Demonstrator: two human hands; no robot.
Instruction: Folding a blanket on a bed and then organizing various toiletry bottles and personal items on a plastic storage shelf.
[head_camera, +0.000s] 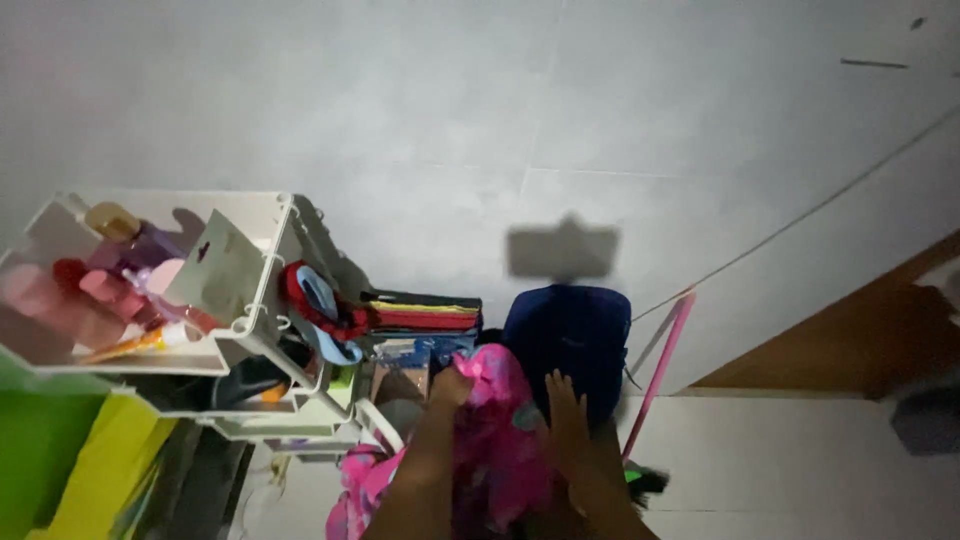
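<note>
A grey hang-tab card package (218, 268) is leaning in the white rack's (262, 300) top tray, with pink and purple bottles (95, 285) lying beside it to my left.

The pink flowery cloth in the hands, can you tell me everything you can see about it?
The pink flowery cloth is bright pink with small blue and green patches, and looks soft and crumpled. It hangs bunched between the two arms, low in the middle of the view. The left hand grips its top edge, and the right hand lies flat against its right side. Behind it stands a dark blue bag. A loose end droops at the lower left, below the white shelf rack.
</note>
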